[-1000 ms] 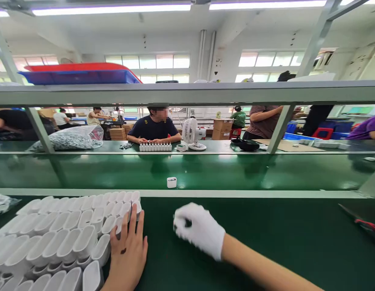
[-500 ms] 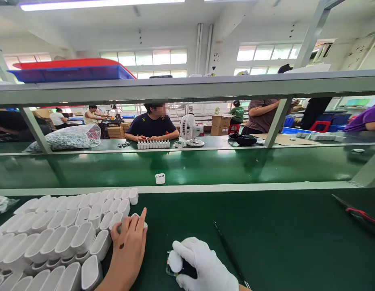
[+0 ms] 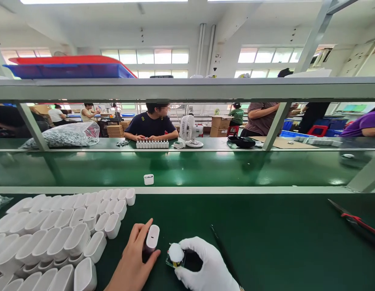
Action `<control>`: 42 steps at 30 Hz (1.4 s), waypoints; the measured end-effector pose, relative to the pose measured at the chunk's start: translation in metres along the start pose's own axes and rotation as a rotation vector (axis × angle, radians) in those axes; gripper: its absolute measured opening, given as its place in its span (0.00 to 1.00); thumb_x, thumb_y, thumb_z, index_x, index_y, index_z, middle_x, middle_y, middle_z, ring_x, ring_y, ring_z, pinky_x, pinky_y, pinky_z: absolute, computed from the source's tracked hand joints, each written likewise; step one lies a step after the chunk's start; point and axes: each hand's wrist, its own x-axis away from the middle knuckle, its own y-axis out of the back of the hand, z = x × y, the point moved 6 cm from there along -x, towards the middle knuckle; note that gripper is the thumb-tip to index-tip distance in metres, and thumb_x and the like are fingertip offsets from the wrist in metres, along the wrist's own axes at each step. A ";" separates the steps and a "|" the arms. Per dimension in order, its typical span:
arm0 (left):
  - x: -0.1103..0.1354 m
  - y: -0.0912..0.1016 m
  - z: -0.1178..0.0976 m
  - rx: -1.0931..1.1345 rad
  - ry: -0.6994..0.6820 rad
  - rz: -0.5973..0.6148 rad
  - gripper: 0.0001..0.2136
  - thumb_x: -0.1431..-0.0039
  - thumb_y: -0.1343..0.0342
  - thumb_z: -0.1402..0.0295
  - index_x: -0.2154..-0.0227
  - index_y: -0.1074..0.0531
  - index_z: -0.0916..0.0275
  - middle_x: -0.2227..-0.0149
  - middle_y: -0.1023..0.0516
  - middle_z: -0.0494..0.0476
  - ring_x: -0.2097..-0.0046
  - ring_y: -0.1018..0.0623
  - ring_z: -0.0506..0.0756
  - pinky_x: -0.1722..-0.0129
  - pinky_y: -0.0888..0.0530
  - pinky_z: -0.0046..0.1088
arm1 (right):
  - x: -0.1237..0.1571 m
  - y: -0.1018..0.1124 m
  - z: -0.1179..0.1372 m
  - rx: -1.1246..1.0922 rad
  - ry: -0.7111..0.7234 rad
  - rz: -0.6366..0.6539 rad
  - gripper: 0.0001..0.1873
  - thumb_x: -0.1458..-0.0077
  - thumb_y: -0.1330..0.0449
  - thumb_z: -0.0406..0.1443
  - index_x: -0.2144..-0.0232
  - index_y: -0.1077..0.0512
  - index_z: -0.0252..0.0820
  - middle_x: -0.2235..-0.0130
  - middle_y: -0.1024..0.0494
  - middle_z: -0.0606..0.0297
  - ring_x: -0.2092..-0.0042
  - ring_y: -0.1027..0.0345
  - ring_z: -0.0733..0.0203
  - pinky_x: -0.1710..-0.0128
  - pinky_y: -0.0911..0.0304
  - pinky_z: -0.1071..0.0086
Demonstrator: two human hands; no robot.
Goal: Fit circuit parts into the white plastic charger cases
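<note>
A green table [image 3: 281, 234] fills the lower half of the frame, with rows of white shells [image 3: 47, 238] covering its lower left. At bottom centre, the gloved right hand [image 3: 205, 264] and, left of it, the bare left hand [image 3: 137, 254] are both partly curled, each gripping one item. A red-handled tool [image 3: 354, 218] lies at the far right; a thin dark tool [image 3: 222, 246] runs just beside the glove. The left hand's single shell [image 3: 152, 238] stands between thumb and fingers, narrow end up. The right hand's thumb and fingers pinch a white round piece [image 3: 176, 252], apparently on a small green board, near the left thumb.
</note>
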 end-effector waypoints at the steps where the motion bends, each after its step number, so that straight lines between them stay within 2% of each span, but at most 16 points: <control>1: 0.001 -0.004 0.001 0.057 0.002 0.022 0.27 0.46 0.51 0.67 0.41 0.44 0.55 0.52 0.33 0.59 0.68 0.27 0.52 0.65 0.25 0.32 | 0.000 0.001 0.003 -0.016 0.033 -0.015 0.13 0.62 0.40 0.29 0.70 0.28 0.46 0.69 0.22 0.68 0.68 0.27 0.59 0.65 0.30 0.69; 4: 0.001 -0.015 0.005 0.169 0.040 0.143 0.28 0.48 0.48 0.67 0.42 0.41 0.59 0.60 0.28 0.57 0.74 0.30 0.50 0.72 0.27 0.29 | 0.001 0.006 0.012 -0.063 0.130 -0.052 0.15 0.62 0.39 0.28 0.68 0.29 0.48 0.68 0.21 0.70 0.67 0.26 0.60 0.64 0.30 0.71; 6: 0.000 -0.017 0.004 0.184 0.046 0.199 0.26 0.51 0.46 0.68 0.46 0.35 0.60 0.67 0.27 0.53 0.75 0.32 0.51 0.74 0.29 0.27 | 0.002 0.009 0.018 -0.087 0.189 -0.072 0.19 0.63 0.40 0.26 0.66 0.30 0.49 0.67 0.21 0.71 0.67 0.26 0.61 0.62 0.29 0.72; 7: -0.001 -0.016 0.001 0.178 0.031 0.205 0.24 0.52 0.45 0.69 0.49 0.32 0.60 0.67 0.26 0.53 0.75 0.33 0.50 0.74 0.30 0.27 | 0.002 0.010 0.020 -0.091 0.219 -0.078 0.20 0.63 0.40 0.26 0.65 0.30 0.50 0.67 0.21 0.72 0.66 0.26 0.61 0.62 0.29 0.72; 9: 0.000 -0.012 -0.007 0.160 -0.016 0.186 0.21 0.55 0.44 0.71 0.54 0.27 0.57 0.61 0.26 0.54 0.74 0.34 0.49 0.74 0.30 0.25 | 0.003 0.012 0.021 -0.082 0.257 -0.092 0.21 0.63 0.39 0.26 0.63 0.30 0.50 0.65 0.21 0.70 0.65 0.25 0.60 0.61 0.29 0.70; 11: 0.004 -0.009 -0.013 0.151 -0.053 0.174 0.21 0.56 0.44 0.72 0.55 0.26 0.55 0.57 0.27 0.54 0.74 0.34 0.48 0.73 0.30 0.24 | 0.005 0.012 0.019 -0.065 0.258 -0.087 0.20 0.62 0.39 0.27 0.63 0.30 0.49 0.64 0.21 0.68 0.64 0.25 0.58 0.60 0.29 0.68; 16: 0.014 -0.007 -0.015 0.162 -0.085 0.141 0.21 0.52 0.45 0.71 0.53 0.27 0.52 0.58 0.28 0.55 0.74 0.34 0.47 0.76 0.30 0.22 | 0.011 0.007 0.016 -0.021 0.248 -0.045 0.13 0.57 0.36 0.31 0.67 0.30 0.50 0.62 0.21 0.67 0.61 0.26 0.58 0.59 0.29 0.68; 22: 0.016 -0.006 -0.016 0.167 -0.169 0.109 0.21 0.52 0.49 0.75 0.55 0.26 0.50 0.57 0.29 0.54 0.73 0.32 0.47 0.72 0.29 0.23 | 0.012 0.008 0.024 0.032 0.344 -0.016 0.15 0.50 0.37 0.33 0.59 0.31 0.52 0.59 0.22 0.64 0.59 0.26 0.58 0.56 0.30 0.67; 27: 0.018 -0.003 -0.020 0.132 -0.217 0.075 0.22 0.51 0.50 0.75 0.53 0.27 0.51 0.58 0.29 0.54 0.73 0.33 0.47 0.72 0.29 0.21 | 0.013 0.006 0.030 0.179 0.432 0.064 0.13 0.44 0.41 0.36 0.56 0.30 0.52 0.61 0.21 0.62 0.60 0.26 0.56 0.60 0.29 0.67; 33: 0.021 -0.003 -0.021 0.096 -0.264 0.071 0.23 0.50 0.50 0.76 0.53 0.28 0.47 0.57 0.31 0.52 0.70 0.29 0.47 0.71 0.30 0.20 | 0.013 0.000 0.029 0.230 0.498 0.129 0.15 0.42 0.43 0.37 0.52 0.31 0.50 0.58 0.22 0.59 0.60 0.27 0.56 0.59 0.30 0.66; 37: 0.023 -0.003 -0.024 0.091 -0.271 0.079 0.21 0.49 0.49 0.75 0.53 0.27 0.48 0.57 0.30 0.53 0.68 0.28 0.48 0.69 0.29 0.21 | 0.016 0.000 0.025 0.111 0.406 0.162 0.12 0.42 0.43 0.38 0.55 0.29 0.53 0.60 0.22 0.60 0.60 0.27 0.55 0.58 0.31 0.64; 39: 0.024 -0.002 -0.028 0.095 -0.298 0.082 0.20 0.48 0.47 0.74 0.53 0.28 0.49 0.57 0.29 0.54 0.69 0.28 0.48 0.70 0.29 0.20 | 0.018 0.000 0.015 -0.091 0.219 0.189 0.17 0.45 0.40 0.42 0.52 0.31 0.52 0.55 0.24 0.57 0.54 0.30 0.53 0.53 0.33 0.62; 42: 0.028 0.001 -0.035 0.120 -0.385 0.078 0.19 0.46 0.46 0.74 0.52 0.29 0.51 0.57 0.28 0.55 0.67 0.27 0.49 0.70 0.28 0.20 | 0.022 -0.012 -0.002 -0.570 -0.183 0.302 0.38 0.51 0.37 0.50 0.41 0.42 0.46 0.46 0.32 0.51 0.45 0.37 0.51 0.46 0.40 0.59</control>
